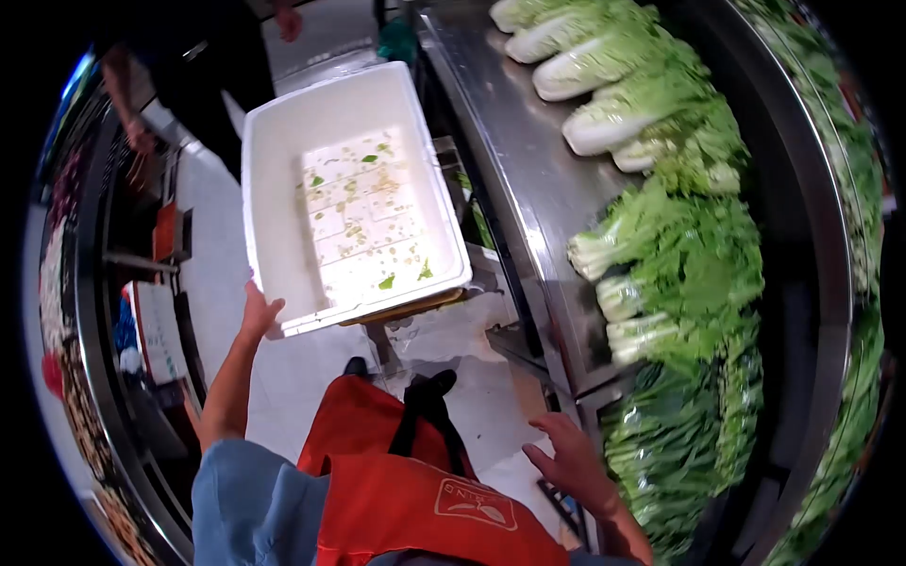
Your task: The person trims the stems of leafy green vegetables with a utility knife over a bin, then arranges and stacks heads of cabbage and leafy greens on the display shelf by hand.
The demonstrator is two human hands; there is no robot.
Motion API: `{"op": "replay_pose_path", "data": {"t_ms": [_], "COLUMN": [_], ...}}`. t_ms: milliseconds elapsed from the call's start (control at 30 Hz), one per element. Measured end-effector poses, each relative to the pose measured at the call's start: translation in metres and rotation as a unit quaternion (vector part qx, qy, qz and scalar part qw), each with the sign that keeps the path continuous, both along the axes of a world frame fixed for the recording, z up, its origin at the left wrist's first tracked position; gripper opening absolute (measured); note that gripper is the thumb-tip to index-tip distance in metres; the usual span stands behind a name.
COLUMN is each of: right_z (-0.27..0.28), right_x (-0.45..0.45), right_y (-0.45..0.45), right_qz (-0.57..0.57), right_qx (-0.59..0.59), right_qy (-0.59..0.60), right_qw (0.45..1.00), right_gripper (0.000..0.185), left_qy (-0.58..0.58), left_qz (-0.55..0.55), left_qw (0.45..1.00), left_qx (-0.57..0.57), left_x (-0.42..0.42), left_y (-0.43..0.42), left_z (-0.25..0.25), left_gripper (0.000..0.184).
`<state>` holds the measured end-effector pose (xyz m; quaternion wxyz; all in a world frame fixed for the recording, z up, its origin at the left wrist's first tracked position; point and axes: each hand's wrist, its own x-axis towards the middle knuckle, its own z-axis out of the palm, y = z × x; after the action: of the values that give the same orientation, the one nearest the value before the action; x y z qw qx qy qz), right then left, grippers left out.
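A large white plastic tub (272,189) sits tilted in front of me, with water drops and bits of green leaf on its bottom. My left hand (260,309) grips its near left corner, thumb at the rim and the other fingers partly hidden along the outer side. Off to the right, my right hand (569,460) is held apart from the tub with its fingers spread and nothing in it. Closest to that hand are dark leafy greens (661,443) piled on the metal display shelf (528,170).
Napa cabbages (604,71) and bunches of lettuce (689,245) lie along the shelf. A person in dark clothes (203,80) stands beyond the tub at the left. Produce shelves with a metal edge (99,406) run along the left; a white box (156,330) is below.
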<state>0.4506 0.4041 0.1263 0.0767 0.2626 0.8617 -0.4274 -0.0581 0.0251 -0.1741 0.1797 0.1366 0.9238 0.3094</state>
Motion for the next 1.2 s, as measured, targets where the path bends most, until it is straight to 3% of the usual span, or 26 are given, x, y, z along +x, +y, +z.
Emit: {"op": "replay_pose_path", "data": {"t_ms": [67, 167, 233, 333, 433, 533, 567, 600, 667, 733, 767, 833, 867, 933, 1000, 1100, 1167, 1200], "right_z": [-0.036, -0.061, -0.074, -0.064, -0.081, -0.072, -0.073, -0.075, -0.064, -0.058, -0.053, -0.058, -0.073, -0.055, -0.051, -0.057, -0.056, -0.051], "right_x": [0.009, -0.004, -0.023, -0.072, -0.107, -0.132, -0.134, -0.131, -0.121, -0.110, -0.093, -0.072, -0.050, -0.036, -0.021, -0.014, -0.010, -0.007], "right_y": [-0.036, -0.093, -0.129, -0.168, -0.201, -0.214, -0.214, -0.211, -0.196, -0.175, -0.163, -0.128, -0.104, -0.066, -0.027, 0.026, 0.053, 0.060], "right_qz": [-0.033, -0.020, 0.025, 0.059, 0.069, -0.023, -0.066, -0.109, -0.183, -0.275, -0.363, -0.472, -0.472, -0.583, -0.623, -0.632, -0.633, -0.637], "right_qx": [-0.004, -0.024, -0.001, -0.025, 0.008, -0.045, -0.049, -0.057, -0.031, 0.021, -0.029, 0.015, 0.087, 0.009, 0.020, 0.097, 0.058, 0.039], "right_qy": [0.005, -0.047, -0.029, -0.085, -0.019, 0.043, 0.057, 0.069, 0.094, 0.106, 0.126, 0.207, 0.244, 0.266, 0.256, 0.279, 0.313, 0.324], "right_qw": [0.999, 0.998, 0.999, 0.994, 0.997, 0.998, 0.995, 0.990, 0.978, 0.956, 0.923, 0.857, 0.843, 0.768, 0.739, 0.716, 0.706, 0.699], "right_gripper": [0.038, 0.040, 0.040, 0.042, 0.041, 0.036, 0.034, 0.032, 0.031, 0.025, 0.022, 0.019, 0.021, 0.025, 0.036, 0.054, 0.064, 0.068], "left_qy": [-0.012, -0.132, -0.062, -0.003, -0.041, -0.062, -0.015, -0.031, -0.058, -0.077, -0.084, -0.107, -0.025, 0.043, 0.069, -0.024, -0.084, -0.136], "left_qz": [-0.022, 0.031, 0.005, -0.030, -0.022, -0.005, -0.006, 0.001, 0.010, -0.047, -0.075, -0.147, -0.236, -0.352, -0.418, -0.466, -0.500, -0.486], "left_qw": [1.000, 0.976, 0.994, 0.985, 0.978, 0.976, 0.987, 0.996, 0.989, 0.982, 0.977, 0.967, 0.959, 0.928, 0.896, 0.857, 0.831, 0.822], "left_qx": [-0.006, 0.172, 0.088, 0.169, 0.205, 0.209, 0.159, 0.088, 0.134, 0.165, 0.179, 0.178, 0.154, 0.117, 0.135, 0.219, 0.231, 0.265], "left_x": [0.001, 0.001, -0.012, -0.027, -0.048, -0.068, -0.078, -0.075, -0.070, -0.065, -0.063, -0.041, -0.031, 0.005, 0.040, 0.077, 0.104, 0.120], "left_y": [-0.005, -0.016, -0.040, -0.087, -0.148, -0.206, -0.225, -0.220, -0.209, -0.175, -0.152, -0.086, -0.053, 0.032, 0.115, 0.245, 0.336, 0.381], "left_z": [0.008, 0.017, 0.037, 0.070, 0.079, 0.066, 0.043, 0.059, 0.059, 0.067, 0.073, 0.101, 0.105, 0.164, 0.207, 0.236, 0.253, 0.251], "left_gripper": [0.081, 0.074, 0.064, 0.052, 0.039, 0.037, 0.040, 0.044, 0.047, 0.046, 0.046, 0.049, 0.053, 0.061, 0.067, 0.072, 0.073, 0.084]}}
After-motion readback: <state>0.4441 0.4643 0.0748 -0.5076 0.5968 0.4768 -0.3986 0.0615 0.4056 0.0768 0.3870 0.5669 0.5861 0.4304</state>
